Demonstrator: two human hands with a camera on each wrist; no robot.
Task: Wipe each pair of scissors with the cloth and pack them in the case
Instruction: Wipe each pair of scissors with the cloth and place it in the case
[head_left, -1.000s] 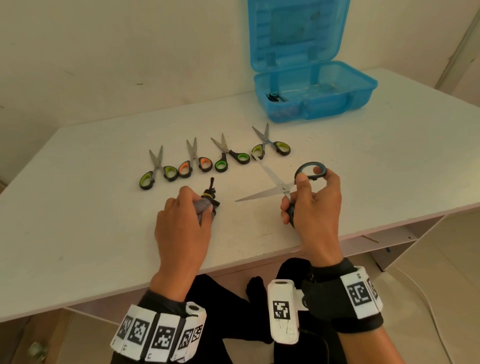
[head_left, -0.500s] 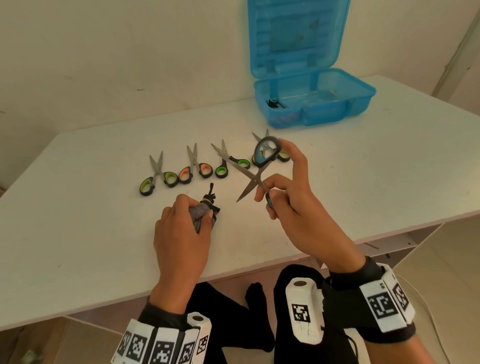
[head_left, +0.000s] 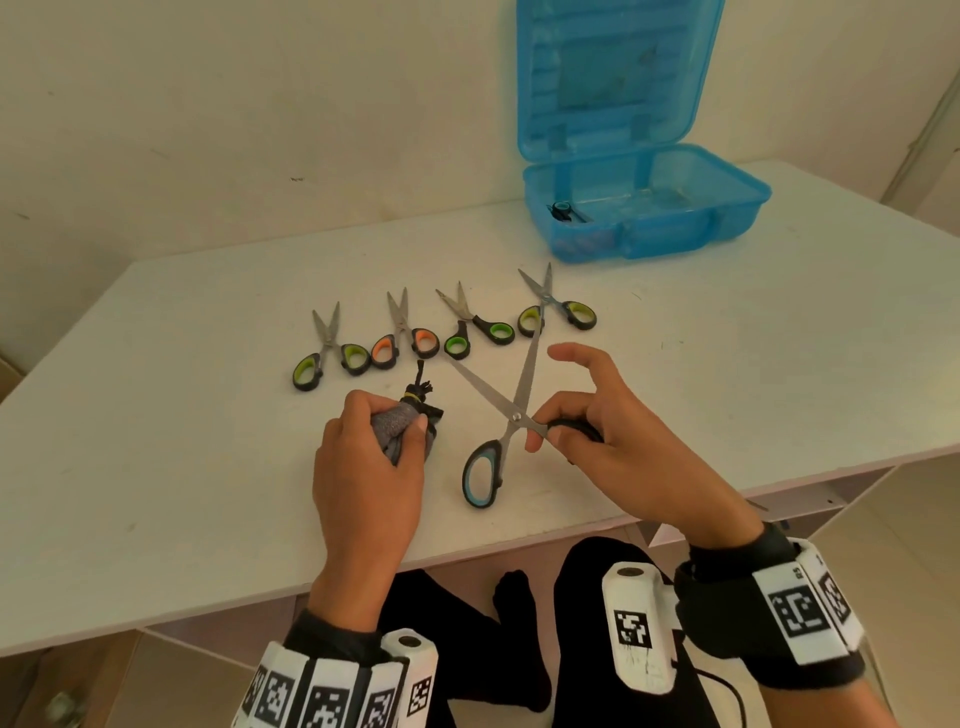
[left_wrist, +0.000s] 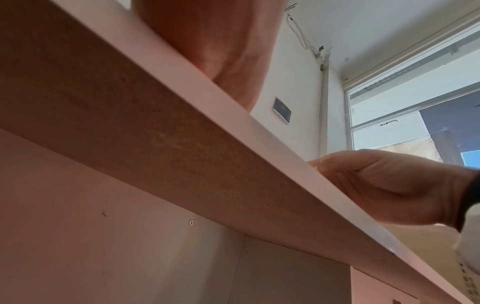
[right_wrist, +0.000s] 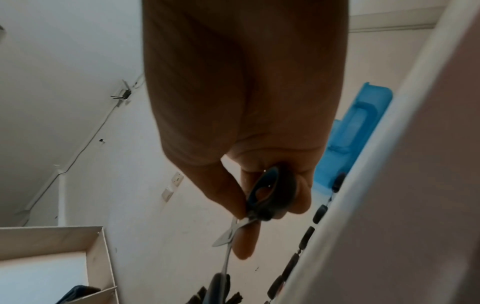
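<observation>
Scissors (head_left: 501, 415) with blue-lined black handles, blades spread in a wide X, are held above the white table (head_left: 156, 467) near its front edge by the right hand (head_left: 618, 441). Its thumb and curled fingers clamp one handle loop, while the index finger sticks out straight, touching nothing; the other loop hangs free toward the table edge. The right wrist view shows that loop pinched between thumb and fingers. The left hand (head_left: 369, 467) rests on the table just left of the scissors, its fingers wrapped round a bunched grey cloth (head_left: 400, 426) with a tied black end poking out beyond the knuckles. Both wrists reach in over the near edge. Behind the hands four smaller scissors (head_left: 447, 332) lie in a row, three with green-lined handles and one with orange. At the far right the blue case (head_left: 675, 228) stands open, its lid upright, with a small dark item in its left corner, too small to tell what.
</observation>
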